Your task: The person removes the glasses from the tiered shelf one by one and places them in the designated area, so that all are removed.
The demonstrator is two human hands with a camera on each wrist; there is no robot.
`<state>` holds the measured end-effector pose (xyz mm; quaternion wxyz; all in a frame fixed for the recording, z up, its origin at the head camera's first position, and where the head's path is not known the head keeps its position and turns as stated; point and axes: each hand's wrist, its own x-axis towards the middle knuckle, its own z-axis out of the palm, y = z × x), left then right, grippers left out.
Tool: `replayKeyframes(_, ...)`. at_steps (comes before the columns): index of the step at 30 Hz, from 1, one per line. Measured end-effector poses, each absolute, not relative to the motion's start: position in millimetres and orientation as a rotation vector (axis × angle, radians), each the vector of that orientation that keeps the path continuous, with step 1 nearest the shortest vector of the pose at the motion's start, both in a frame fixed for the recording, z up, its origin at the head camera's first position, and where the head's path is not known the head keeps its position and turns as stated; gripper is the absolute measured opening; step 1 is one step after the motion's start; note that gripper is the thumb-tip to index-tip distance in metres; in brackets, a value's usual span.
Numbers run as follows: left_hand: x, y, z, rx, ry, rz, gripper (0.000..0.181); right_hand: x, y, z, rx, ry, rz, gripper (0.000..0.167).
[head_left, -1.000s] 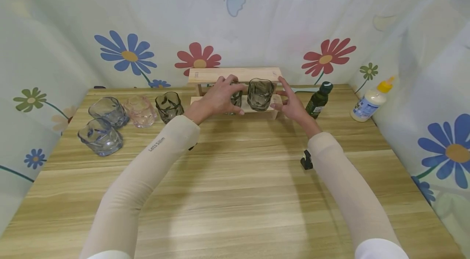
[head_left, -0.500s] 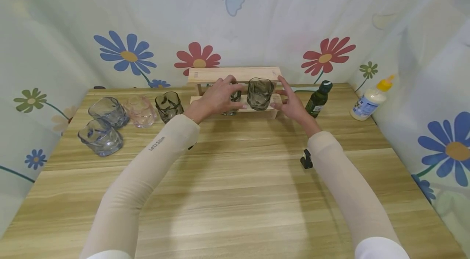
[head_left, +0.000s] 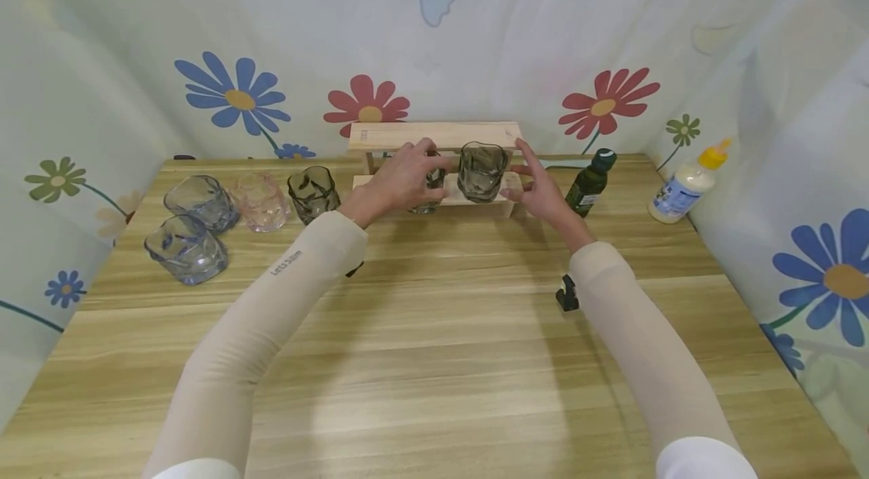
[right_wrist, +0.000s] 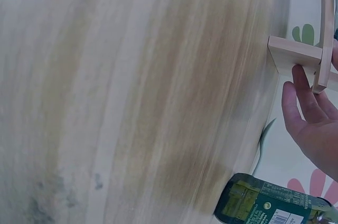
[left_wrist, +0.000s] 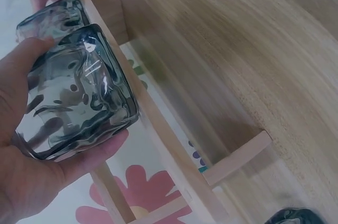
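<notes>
Two dark grey, wavy-sided drinking glasses are at the lower board of a small two-tier wooden rack [head_left: 434, 135]. My left hand [head_left: 406, 179] grips the left glass [left_wrist: 79, 97], thumb on one side and fingers on the other. Its base meets the board in the left wrist view; in the head view the hand partly hides it. Beside it stands the second glass [head_left: 482, 173]. At the rack's right end is my right hand [head_left: 541, 194], its fingers spread and fairly straight. The right wrist view shows fingertips [right_wrist: 299, 71] touching the rack's side support.
At the left stand two bluish glasses [head_left: 200, 204], a pink glass [head_left: 261, 204] and another dark grey glass [head_left: 314, 194]. A dark green bottle [head_left: 589, 183] is close to my right wrist. Farther right is a white bottle with a yellow cap [head_left: 682, 188]. A patterned curtain hangs behind.
My left thumb has shifted slightly upward on the glass. The right hand, the rack and the other glasses stay where they were.
</notes>
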<state>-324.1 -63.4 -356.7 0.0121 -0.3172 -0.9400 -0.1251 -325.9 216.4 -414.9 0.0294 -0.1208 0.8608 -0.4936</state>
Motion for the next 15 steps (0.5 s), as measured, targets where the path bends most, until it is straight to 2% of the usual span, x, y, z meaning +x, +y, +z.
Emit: replayKeyframes(15, -321.5, -76.3, -356.4, -1.052, -2.896, -0.453, 0.042, -326.5, 216.6, -415.2, -0.374, 2.661, -1.518, 0.095)
